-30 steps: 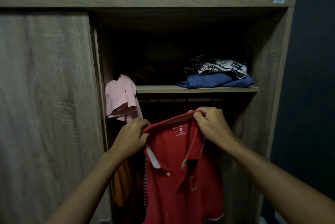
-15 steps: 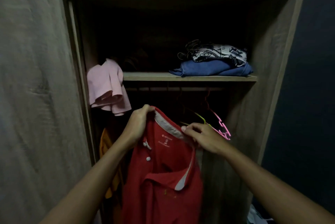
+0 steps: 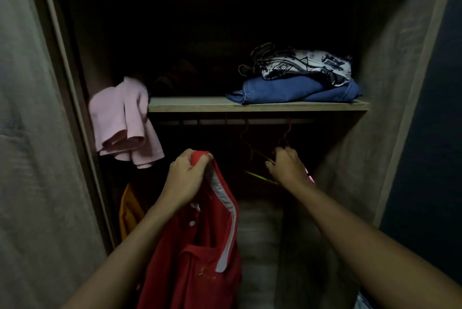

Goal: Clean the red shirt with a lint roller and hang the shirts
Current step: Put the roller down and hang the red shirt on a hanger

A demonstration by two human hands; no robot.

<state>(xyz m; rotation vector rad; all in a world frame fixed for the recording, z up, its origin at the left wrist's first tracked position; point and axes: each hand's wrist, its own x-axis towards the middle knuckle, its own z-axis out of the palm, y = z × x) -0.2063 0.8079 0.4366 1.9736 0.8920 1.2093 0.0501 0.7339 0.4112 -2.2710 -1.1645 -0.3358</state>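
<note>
Red shirt (image 3: 200,271) hangs down from the left hand (image 3: 186,178), in front of the open wardrobe; the fingers are curled tight round its collar; the right hand (image 3: 288,168) is up under the rail (image 3: 250,121), fingers bent round the neck of a pink hanger (image 3: 310,178); a yellow hanger (image 3: 260,178) is just beside it; on the shelf (image 3: 195,105) lies a blue cloth (image 3: 287,91) with a black-and-white one (image 3: 300,66) on top; a pink top (image 3: 122,121) hangs off the shelf's left end.

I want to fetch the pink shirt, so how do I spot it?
In the wardrobe, find the shelf. The pink shirt droops off its left end. It alone is pink and hanging loose; the blue cloth and patterned cloth lie folded at the right.
</note>
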